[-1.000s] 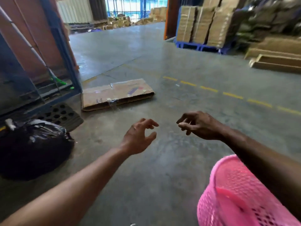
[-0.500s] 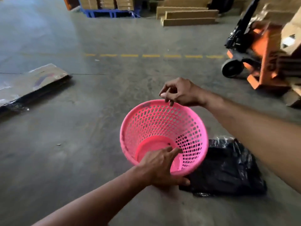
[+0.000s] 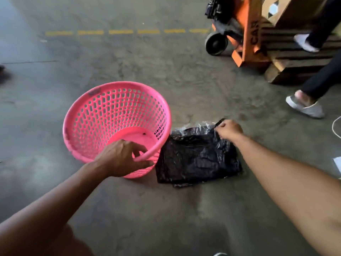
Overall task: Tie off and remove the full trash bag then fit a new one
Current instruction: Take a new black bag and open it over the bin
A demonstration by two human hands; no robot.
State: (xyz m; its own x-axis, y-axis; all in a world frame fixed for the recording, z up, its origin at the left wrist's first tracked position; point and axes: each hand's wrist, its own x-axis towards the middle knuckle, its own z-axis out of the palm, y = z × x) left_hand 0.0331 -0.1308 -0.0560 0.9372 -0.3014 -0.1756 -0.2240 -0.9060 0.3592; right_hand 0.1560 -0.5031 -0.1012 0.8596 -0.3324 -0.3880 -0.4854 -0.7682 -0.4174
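Note:
A pink perforated basket (image 3: 88, 111) stands upright on the concrete floor with no bag inside it. My left hand (image 3: 121, 157) grips its near rim, thumb outside and fingers hooked over the edge. Just to the right of the basket a flat, folded black trash bag (image 3: 195, 157) lies on the floor, touching the basket's base. My right hand (image 3: 227, 130) pinches the bag's far right corner between closed fingers. The full tied bag is out of view.
An orange pallet jack (image 3: 245, 34) and a wooden pallet (image 3: 295, 67) with cardboard boxes stand at the upper right. Another person's legs and white shoes (image 3: 304, 107) are beside the pallet. A dashed yellow line (image 3: 120, 31) crosses the floor farther away.
My view has swung from the full black bag and cardboard to the basket. My left hand took hold of the near rim. My right hand left the far rim and pinched the folded bag's corner.

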